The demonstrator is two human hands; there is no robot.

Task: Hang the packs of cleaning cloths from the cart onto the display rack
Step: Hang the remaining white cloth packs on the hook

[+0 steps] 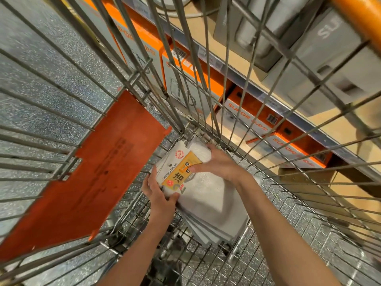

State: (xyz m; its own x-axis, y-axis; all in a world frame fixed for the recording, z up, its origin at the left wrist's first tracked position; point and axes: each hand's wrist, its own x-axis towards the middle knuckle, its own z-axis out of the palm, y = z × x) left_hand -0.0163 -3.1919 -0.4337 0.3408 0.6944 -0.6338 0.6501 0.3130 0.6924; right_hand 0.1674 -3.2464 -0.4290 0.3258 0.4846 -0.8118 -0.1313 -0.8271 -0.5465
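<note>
A stack of grey cleaning-cloth packs (208, 205) lies deep in the wire cart (299, 230), near its far corner. The top pack carries a white and yellow label printed "cleaning towels". My left hand (159, 198) grips the near left edge of the stack, thumb on top. My right hand (216, 164) reaches in from the right and holds the top pack at its far end, thumb pressed on the yellow label. No display rack shows in this view.
The cart's tall wire walls (127, 65) rise around both arms. An orange plastic flap (88, 182) lies on the cart's left side. Shelves with orange and white boxes (255, 122) and grey boxes (309, 65) stand beyond the cart. Speckled floor (41, 65) shows at left.
</note>
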